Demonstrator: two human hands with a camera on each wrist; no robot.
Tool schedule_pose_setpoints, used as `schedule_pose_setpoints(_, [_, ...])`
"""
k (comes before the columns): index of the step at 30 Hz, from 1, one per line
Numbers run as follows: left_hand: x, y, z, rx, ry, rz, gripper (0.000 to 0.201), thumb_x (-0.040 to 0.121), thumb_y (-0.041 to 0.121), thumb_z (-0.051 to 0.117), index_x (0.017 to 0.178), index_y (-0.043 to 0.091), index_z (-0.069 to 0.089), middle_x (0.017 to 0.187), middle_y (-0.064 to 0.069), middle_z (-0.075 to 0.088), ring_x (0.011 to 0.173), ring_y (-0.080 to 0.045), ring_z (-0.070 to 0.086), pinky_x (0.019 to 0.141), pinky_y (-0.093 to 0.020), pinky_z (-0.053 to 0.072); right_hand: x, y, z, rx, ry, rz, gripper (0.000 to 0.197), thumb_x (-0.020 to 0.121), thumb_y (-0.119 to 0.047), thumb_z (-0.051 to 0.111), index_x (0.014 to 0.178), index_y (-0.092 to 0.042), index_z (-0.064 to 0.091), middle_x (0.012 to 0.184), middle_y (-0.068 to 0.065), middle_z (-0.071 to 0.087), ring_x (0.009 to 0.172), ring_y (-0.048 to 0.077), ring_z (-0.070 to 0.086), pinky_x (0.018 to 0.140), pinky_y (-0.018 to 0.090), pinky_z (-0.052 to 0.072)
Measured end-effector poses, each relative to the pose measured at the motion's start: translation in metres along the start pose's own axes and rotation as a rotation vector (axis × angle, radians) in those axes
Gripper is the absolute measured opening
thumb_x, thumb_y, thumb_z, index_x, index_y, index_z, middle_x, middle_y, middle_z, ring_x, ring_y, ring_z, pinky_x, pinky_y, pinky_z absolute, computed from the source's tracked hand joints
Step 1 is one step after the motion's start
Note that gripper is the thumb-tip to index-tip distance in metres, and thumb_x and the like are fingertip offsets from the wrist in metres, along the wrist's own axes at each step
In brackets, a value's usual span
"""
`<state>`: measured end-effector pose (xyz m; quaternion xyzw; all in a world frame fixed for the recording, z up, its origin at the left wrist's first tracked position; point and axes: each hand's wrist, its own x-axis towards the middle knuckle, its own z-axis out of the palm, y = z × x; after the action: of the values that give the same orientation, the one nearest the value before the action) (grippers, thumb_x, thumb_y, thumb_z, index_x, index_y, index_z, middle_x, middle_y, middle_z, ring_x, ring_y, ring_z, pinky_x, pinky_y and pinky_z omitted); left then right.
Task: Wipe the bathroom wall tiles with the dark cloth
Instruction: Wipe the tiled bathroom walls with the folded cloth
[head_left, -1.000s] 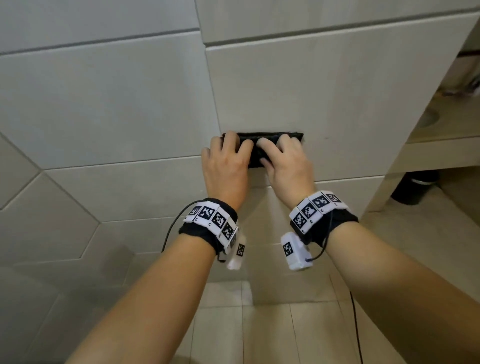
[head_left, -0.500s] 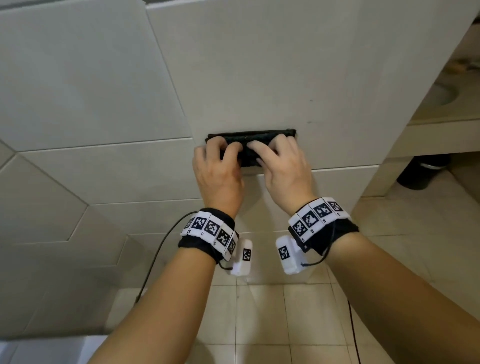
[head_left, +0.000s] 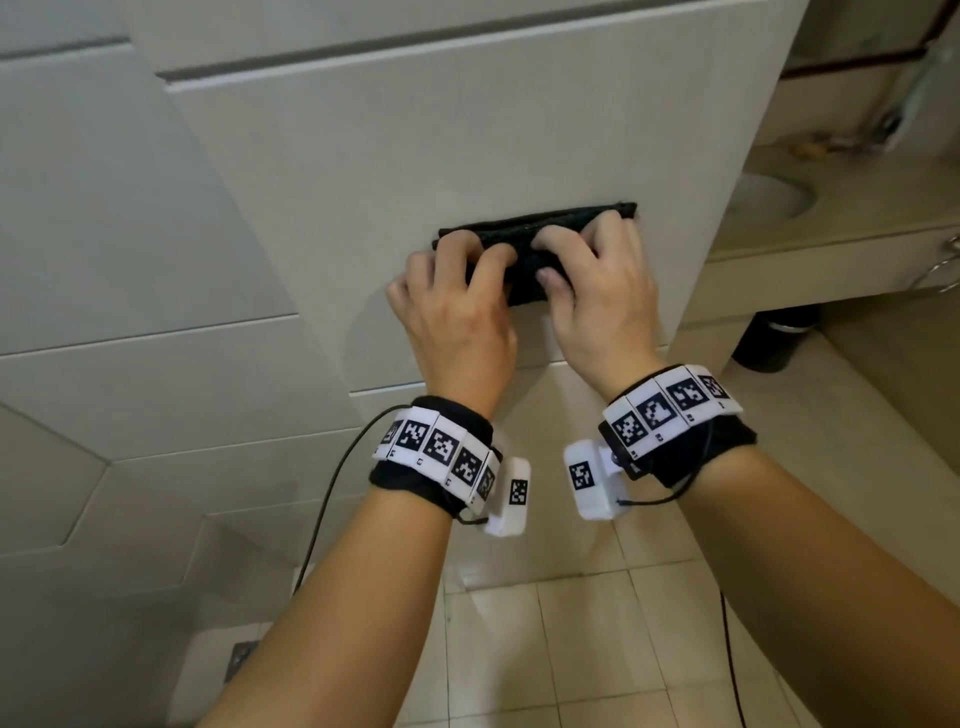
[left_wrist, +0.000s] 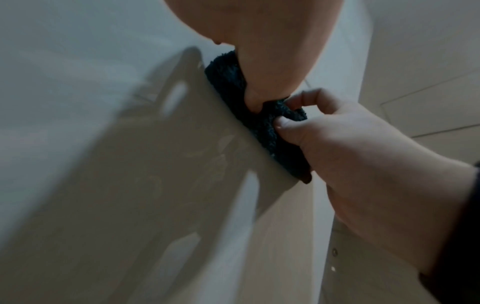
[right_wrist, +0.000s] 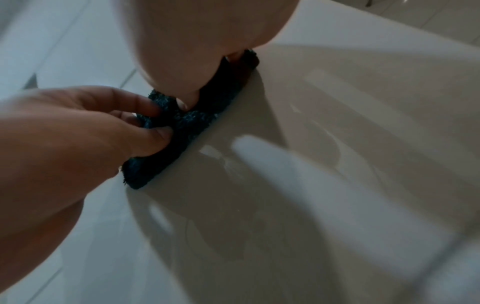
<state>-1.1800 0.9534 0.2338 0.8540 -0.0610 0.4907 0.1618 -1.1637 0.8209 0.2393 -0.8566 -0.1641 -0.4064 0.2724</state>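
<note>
A dark fluffy cloth (head_left: 535, 228) lies folded in a long strip against a pale wall tile (head_left: 415, 130) at about chest height. My left hand (head_left: 467, 275) grips its left half with curled fingers. My right hand (head_left: 587, 260) grips the right half the same way. In the left wrist view the right hand (left_wrist: 337, 133) pinches the cloth (left_wrist: 228, 82) between thumb and forefinger. The right wrist view shows the left hand (right_wrist: 91, 123) pinching the cloth (right_wrist: 187, 125) between thumb and fingers. The cloth's middle is bunched up between the two hands.
The tiled wall ends in an outer corner (head_left: 727, 182) just right of the cloth. Beyond it stands a counter with a sink (head_left: 769, 197), and a dark bin (head_left: 774, 338) sits beneath. Pale floor tiles (head_left: 571, 649) lie below, with a drain (head_left: 241, 660) at the left.
Both hands' fingers, which lay flatter on the cloth, have curled and now pinch it, bunching its middle. The cloth sits a little higher above the tile seam.
</note>
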Motion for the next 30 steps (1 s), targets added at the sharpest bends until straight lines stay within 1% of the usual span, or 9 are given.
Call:
schedule_pose_setpoints(3, [0.036,0.010,-0.016,-0.003,0.055,0.005,0.034,0.071,0.005,0.066,0.098,0.024,0.071,0.105,-0.001,0.063,0.091,-0.026,0.047,0.075,-0.037,0.032,0.036,-0.010,-0.019,-0.007,0.059,-0.048,0.023,0.086,-0.014,0.061,0.107,-0.016,0.066,0.088,0.011,0.049,0.082,0.029,0.047,0.063,0.041,0.041])
schedule_pose_setpoints(6, [0.072,0.018,-0.033,0.000,0.104,-0.006,0.038,0.068,0.003,0.058,0.098,0.023,0.070,0.105,-0.004,0.062,0.091,-0.029,0.051,0.073,-0.037,0.032,0.072,-0.019,-0.036,-0.025,0.107,-0.115,0.022,0.086,-0.016,0.061,0.108,-0.017,0.067,0.089,0.011,0.051,0.084,0.028,0.047,0.065,0.034,0.037])
schedule_pose_setpoints(9, [0.084,0.022,-0.040,0.003,0.101,-0.015,0.040,0.065,0.002,0.057,0.096,0.023,0.069,0.104,-0.003,0.061,0.091,-0.029,0.052,0.072,-0.037,0.033,0.082,-0.022,-0.042,-0.001,0.121,-0.131,0.024,0.086,-0.015,0.061,0.109,-0.016,0.067,0.089,0.011,0.051,0.084,0.027,0.048,0.065,0.033,0.036])
schedule_pose_setpoints(13, [0.077,0.018,-0.037,0.022,0.083,0.012,0.037,0.068,0.004,0.063,0.099,0.024,0.068,0.106,-0.002,0.060,0.092,-0.027,0.051,0.071,-0.037,0.035,0.067,-0.021,-0.032,0.021,0.137,-0.098,0.026,0.087,-0.013,0.060,0.112,-0.014,0.067,0.088,0.012,0.051,0.082,0.029,0.048,0.065,0.039,0.041])
schedule_pose_setpoints(16, [0.059,0.010,-0.029,0.038,0.055,0.046,0.034,0.069,0.006,0.066,0.098,0.024,0.068,0.106,-0.001,0.061,0.092,-0.027,0.050,0.069,-0.039,0.035,0.044,-0.016,-0.017,0.034,0.140,-0.054,0.026,0.087,-0.013,0.061,0.112,-0.014,0.065,0.087,0.012,0.050,0.080,0.030,0.047,0.064,0.041,0.042])
schedule_pose_setpoints(20, [0.009,-0.008,-0.010,0.023,-0.020,0.053,0.032,0.070,0.006,0.070,0.098,0.023,0.069,0.104,-0.003,0.062,0.087,-0.027,0.047,0.067,-0.039,0.035,0.000,-0.003,0.009,0.013,0.048,-0.047,0.025,0.087,-0.012,0.062,0.111,-0.017,0.060,0.085,0.011,0.047,0.078,0.028,0.044,0.063,0.042,0.041])
schedule_pose_setpoints(23, [-0.020,-0.018,0.001,0.040,-0.069,0.041,0.030,0.075,0.004,0.071,0.098,0.022,0.070,0.101,-0.004,0.061,0.085,-0.027,0.048,0.067,-0.039,0.033,-0.026,0.004,0.024,-0.005,-0.036,-0.024,0.025,0.087,-0.014,0.061,0.111,-0.021,0.056,0.086,0.009,0.047,0.078,0.028,0.043,0.062,0.043,0.043])
schedule_pose_setpoints(26, [-0.027,-0.021,0.004,0.047,-0.084,0.043,0.028,0.076,0.003,0.070,0.096,0.022,0.070,0.098,-0.003,0.061,0.083,-0.027,0.048,0.067,-0.037,0.030,-0.035,0.005,0.029,0.009,-0.062,0.001,0.022,0.089,-0.018,0.060,0.110,-0.020,0.057,0.085,0.008,0.046,0.078,0.027,0.042,0.062,0.043,0.043])
schedule_pose_setpoints(30, [-0.025,-0.016,0.005,0.075,-0.077,0.009,0.027,0.074,0.003,0.068,0.094,0.023,0.069,0.099,-0.002,0.060,0.084,-0.023,0.043,0.067,-0.036,0.027,-0.032,0.005,0.026,0.016,-0.083,0.018,0.020,0.090,-0.026,0.060,0.109,-0.019,0.060,0.085,0.007,0.046,0.079,0.026,0.042,0.062,0.043,0.043])
